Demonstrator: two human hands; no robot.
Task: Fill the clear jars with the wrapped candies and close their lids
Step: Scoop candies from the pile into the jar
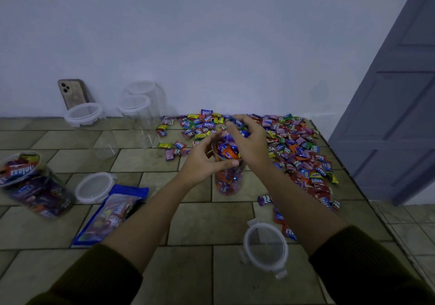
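Tiled surface: left hand (203, 161) grip curled round jar (227, 182) rim; right hand (248, 142) pinching candies (238, 122) above.

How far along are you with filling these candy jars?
The jar on the left looks full, though I cannot tell if its lid is on. The left hand holds the middle jar, nearly full, while the right hand holds a handful of candies above it. Still to do: three empty jars at the back, the candy pile, and two loose lids to fit.
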